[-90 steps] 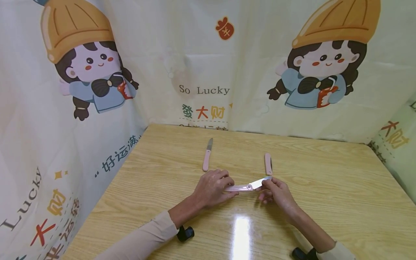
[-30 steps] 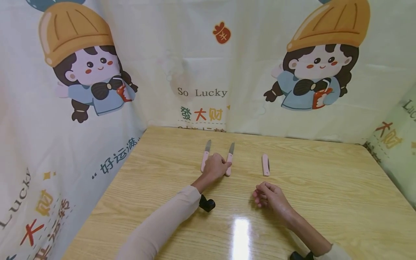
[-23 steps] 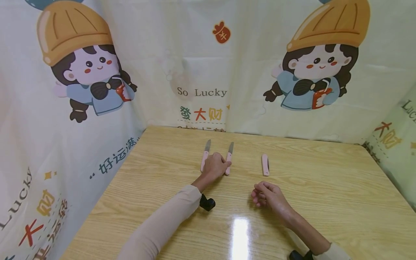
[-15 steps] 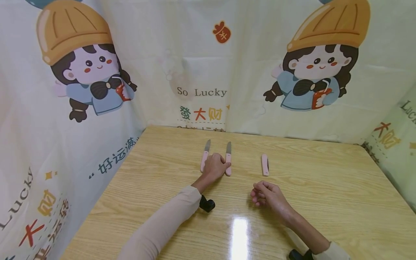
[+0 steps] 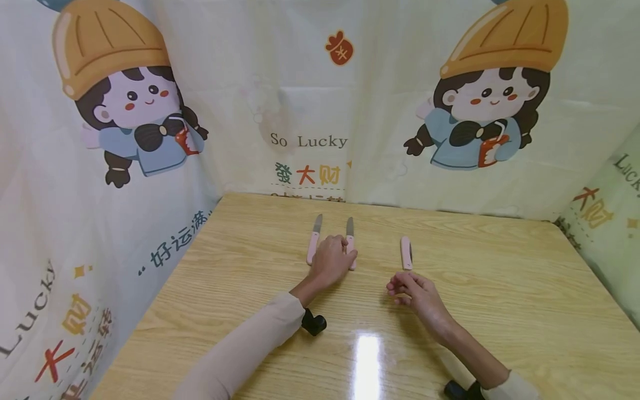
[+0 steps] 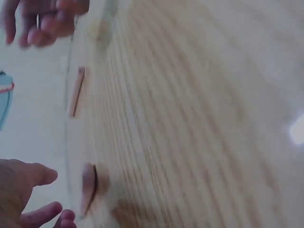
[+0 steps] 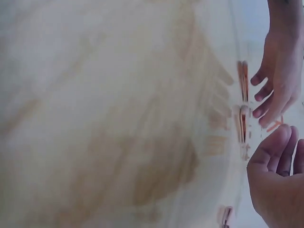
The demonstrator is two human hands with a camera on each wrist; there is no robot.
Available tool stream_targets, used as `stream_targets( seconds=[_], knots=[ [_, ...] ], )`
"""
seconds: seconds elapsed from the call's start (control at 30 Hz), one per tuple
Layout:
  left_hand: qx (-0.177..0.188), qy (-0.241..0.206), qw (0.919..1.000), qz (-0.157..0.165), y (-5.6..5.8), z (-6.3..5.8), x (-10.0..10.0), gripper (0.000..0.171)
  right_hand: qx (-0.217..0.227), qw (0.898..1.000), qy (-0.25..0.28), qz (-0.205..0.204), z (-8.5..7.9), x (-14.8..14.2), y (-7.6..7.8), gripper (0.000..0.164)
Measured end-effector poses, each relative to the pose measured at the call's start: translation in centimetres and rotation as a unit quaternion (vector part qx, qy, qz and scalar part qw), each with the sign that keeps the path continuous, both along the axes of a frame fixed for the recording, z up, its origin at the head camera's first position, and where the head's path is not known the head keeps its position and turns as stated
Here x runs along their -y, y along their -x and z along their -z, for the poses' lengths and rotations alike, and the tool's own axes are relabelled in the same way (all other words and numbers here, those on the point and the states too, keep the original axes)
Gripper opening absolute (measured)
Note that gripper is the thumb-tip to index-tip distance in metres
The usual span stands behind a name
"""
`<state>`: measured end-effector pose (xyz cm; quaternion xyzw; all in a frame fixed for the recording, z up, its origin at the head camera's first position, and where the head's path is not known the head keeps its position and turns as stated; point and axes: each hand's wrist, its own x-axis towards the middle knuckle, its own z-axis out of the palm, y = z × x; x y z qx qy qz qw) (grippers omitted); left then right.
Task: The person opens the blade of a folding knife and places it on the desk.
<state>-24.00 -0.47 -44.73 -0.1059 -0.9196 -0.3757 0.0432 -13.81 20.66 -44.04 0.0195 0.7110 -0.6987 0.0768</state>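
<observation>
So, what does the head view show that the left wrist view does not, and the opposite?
Head only: three pink knives together, where the other shows two, and the "So Lucky" lettering.
Left wrist only: a close look into the gap between thumb and fingers of the left hand.
Both: that hand, the right hand and the wooden table.

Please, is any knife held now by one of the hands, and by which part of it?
Nothing is held: the left hand hovers beside the middle knife without gripping it, and the right hand is empty.
</observation>
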Motion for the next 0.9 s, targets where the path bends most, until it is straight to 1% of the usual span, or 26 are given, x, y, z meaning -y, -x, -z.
stream_targets(
  seconds=[0.1, 0.2, 0.27, 0.33, 0.43, 0.57, 0.63, 0.7, 0.8, 0.9],
  knots=[
    [-0.031, 0.021, 0.9993, 0.002, -0.9, -0.6, 0.0, 0.022, -0.014, 1.000, -0.013, 0.009, -0.5, -0.2, 0.2, 0.039],
    [-0.058, 0.024, 0.9980, 0.012, -1.8, -1.2, 0.0, 0.018, -0.030, 0.999, -0.027, 0.004, -1.1, -0.6, 0.6, 0.041],
    [-0.073, 0.022, 0.9968, 0.021, -2.5, -1.6, -0.1, 0.016, -0.052, 0.998, -0.043, -0.004, -1.4, -0.8, 1.0, 0.043],
    [-0.084, 0.019, 0.9959, 0.029, -3.2, -2.0, -0.1, 0.015, -0.082, 0.994, -0.072, -0.012, -1.6, -1.2, 1.6, 0.043],
    [-0.088, 0.010, 0.9950, 0.046, -3.9, -2.3, -0.3, 0.014, -0.134, 0.981, -0.138, -0.020, -1.8, -1.8, 2.4, 0.040],
    [-0.079, 0.006, 0.9942, 0.073, -4.6, -2.3, -0.6, 0.015, -0.186, 0.956, -0.227, -0.022, -1.5, -2.9, 3.5, 0.034],
    [-0.074, 0.007, 0.9940, 0.081, -4.8, -2.2, -0.7, 0.016, -0.202, 0.947, -0.249, -0.029, -1.3, -3.3, 4.2, 0.030],
    [-0.066, 0.006, 0.9942, 0.085, -5.0, -2.2, -0.8, 0.014, -0.216, 0.940, -0.262, -0.041, -1.0, -3.7, 4.9, 0.028],
    [-0.048, -0.001, 0.9945, 0.093, -5.4, -2.2, -0.9, 0.010, -0.225, 0.931, -0.280, -0.064, -0.7, -4.3, 6.1, 0.032],
    [-0.030, -0.008, 0.9938, 0.106, -5.8, -2.3, -1.0, 0.007, -0.227, 0.920, -0.309, -0.089, -0.4, -5.1, 7.2, 0.040]
  ],
)
